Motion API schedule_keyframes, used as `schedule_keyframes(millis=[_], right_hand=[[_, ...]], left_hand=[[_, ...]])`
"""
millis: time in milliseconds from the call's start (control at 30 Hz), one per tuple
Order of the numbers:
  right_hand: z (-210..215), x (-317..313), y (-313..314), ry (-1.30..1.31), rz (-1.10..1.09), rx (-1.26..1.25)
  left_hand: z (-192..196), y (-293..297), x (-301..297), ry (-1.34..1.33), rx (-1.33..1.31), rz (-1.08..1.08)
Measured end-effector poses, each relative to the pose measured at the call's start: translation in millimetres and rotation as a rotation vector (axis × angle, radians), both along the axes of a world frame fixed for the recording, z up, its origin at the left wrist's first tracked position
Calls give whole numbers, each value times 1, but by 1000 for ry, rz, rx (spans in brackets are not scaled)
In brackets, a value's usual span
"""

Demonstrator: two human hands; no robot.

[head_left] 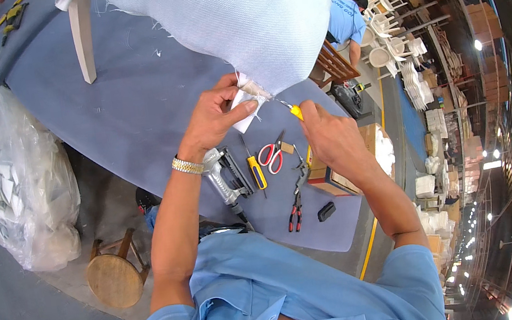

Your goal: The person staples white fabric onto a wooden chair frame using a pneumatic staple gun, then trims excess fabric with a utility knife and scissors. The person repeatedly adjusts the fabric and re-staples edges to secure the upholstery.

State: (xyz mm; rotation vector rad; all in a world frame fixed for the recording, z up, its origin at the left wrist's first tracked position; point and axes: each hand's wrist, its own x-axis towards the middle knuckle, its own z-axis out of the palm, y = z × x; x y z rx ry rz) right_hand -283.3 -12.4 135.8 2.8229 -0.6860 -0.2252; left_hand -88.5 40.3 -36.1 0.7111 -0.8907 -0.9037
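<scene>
Left hand (214, 117) pinches the soft, limp fabric (247, 99) at the chair corner, right hand (331, 136) clenched on a yellow-handled tool (295, 112) just beside that pinch; grip fabric near its edge.

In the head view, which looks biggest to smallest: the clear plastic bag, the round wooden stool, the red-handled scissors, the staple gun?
1. Clear plastic bag
2. Round wooden stool, though it sits farther down, on the floor
3. Staple gun
4. Red-handled scissors; close to the gun in length, slimmer

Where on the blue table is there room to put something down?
The blue table is bare between the chair leg and the left hand. It is crowded near the staple gun, screwdriver, scissors and pliers.
</scene>
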Motion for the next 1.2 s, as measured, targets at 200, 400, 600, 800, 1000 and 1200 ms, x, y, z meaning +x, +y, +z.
schedule_keyframes(millis=[200,400,600,800,1000,1200], right_hand=[[2,-2,-6,2,4,1],[-3,-2,-6,-61,-9,21],[-11,-3,-12,-141,38,26],[-27,-10,-26,-216,65,56],[-21,-25,-22,-584,281,323],[-116,-32,-7,-1364,-258,1166]], left_hand=[[6,4,3,-23,-6,-41],[22,9,3,-13,12,-76],[11,9,9,-64,48,-59],[18,12,0,92,78,-124],[-13,49,10,-27,243,159],[-18,92,-10,0,661,325]])
